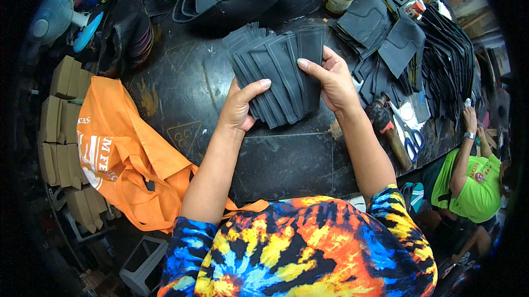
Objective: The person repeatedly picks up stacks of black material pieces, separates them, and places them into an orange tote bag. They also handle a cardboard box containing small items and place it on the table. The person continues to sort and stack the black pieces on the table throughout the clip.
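- 1 tie-dye shirt (308, 247), short-sleeved, multicoloured, worn by the person; nearest the camera.
- 1 set of fanned black strips (278, 71), held in both hands above the table: flat, narrow, matt; pale lines run along the edges; pieces overlap in a staggered spread, lower ends stepped, the rightmost showing most of its face.
- 1 left hand (241, 103), gripping the fan at its lower left, thumb across the front.
- 1 right hand (337, 83), pinching the fan's right edge, thumb on the front of the rightmost strip.
- 1 black worktable (286, 159), surface scuffed and marked.
- 1 orange cloth with straps (129, 151), white print, left of the left forearm.
- 1 wooden-handled hammer (399, 145), right of the right forearm, beside blue-handled scissors (412, 141).
- Stacked black pieces (404, 46), upper right.
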Tool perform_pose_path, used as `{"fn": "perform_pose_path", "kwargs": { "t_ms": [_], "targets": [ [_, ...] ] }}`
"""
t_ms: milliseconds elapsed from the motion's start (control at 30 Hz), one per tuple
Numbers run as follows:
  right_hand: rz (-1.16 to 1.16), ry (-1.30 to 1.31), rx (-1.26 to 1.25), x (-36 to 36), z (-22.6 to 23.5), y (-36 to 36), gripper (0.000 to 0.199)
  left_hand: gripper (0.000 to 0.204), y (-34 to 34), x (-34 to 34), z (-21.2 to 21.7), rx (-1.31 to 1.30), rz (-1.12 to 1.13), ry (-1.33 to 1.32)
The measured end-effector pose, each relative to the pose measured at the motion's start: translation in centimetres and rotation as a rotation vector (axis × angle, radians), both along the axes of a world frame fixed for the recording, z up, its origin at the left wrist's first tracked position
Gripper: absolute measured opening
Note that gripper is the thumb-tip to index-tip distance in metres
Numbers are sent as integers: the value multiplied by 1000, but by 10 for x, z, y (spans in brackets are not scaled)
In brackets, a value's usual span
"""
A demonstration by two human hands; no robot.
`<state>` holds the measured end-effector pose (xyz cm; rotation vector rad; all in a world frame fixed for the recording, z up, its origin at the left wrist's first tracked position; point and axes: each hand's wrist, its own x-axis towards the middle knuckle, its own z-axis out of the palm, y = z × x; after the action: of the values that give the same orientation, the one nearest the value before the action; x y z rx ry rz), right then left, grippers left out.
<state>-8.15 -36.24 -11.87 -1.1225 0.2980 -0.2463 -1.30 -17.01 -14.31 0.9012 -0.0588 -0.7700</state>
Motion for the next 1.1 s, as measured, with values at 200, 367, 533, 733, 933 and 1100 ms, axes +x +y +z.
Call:
{"fn": "perform_pose_path", "kwargs": {
  "t_ms": [200, 367, 533, 733, 933, 1100],
  "targets": [
    [-2, -2, 9, 0, 1, 1, 35, 71, 0, -1, 0, 5, -1, -9],
    [5, 13, 19, 0, 0, 1, 35, 72, 0, -2, 0, 31, 10, -15],
    [37, 27, 16, 0, -4, 4, 35, 69, -1, -2, -1, 37, 8, -51],
    [52, 21, 17, 0, -7, 7, 35, 65, -1, -3, -2, 41, 8, -36],
    [31, -13, -51, 0, -3, 10, 35, 61, -3, -4, -1, 40, 32, -63],
    [29, -34, -161, -2, 0, 17, 35, 57, -6, -5, -1, 97, 36, -141]
  ]
}}
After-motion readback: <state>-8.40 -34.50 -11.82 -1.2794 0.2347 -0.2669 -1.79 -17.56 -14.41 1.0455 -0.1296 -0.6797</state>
